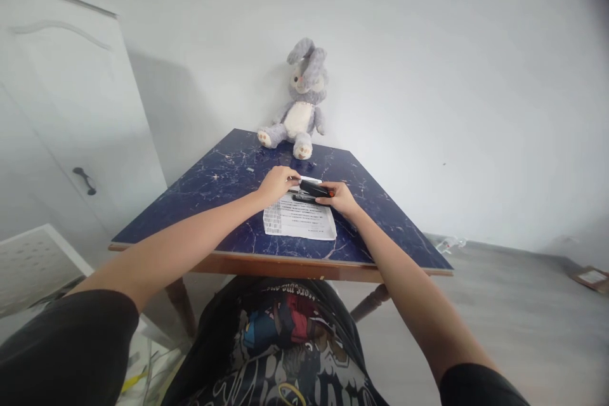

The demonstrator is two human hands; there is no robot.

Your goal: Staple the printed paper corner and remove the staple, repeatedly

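The table (214, 171) has a dark blue top veined with white like marble, a brown wooden edge (285, 264) and turned legs (371, 303). A grey plush rabbit (299, 117) sits at the far side, feet forward. Nearer the front lies printed white paper (299, 222); a tiny pale scrap (250, 169) rests beyond it, to the left.

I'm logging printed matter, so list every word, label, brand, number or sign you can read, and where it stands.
No text reads with certainty.
White rectangular paper sheet: printed lines, too small.
Black elongated stapler: no legible marking.
Black T-shirt with coloured print: white lettering, too distorted and blurred.
Flat brown item at far right: pale patch, nothing legible.
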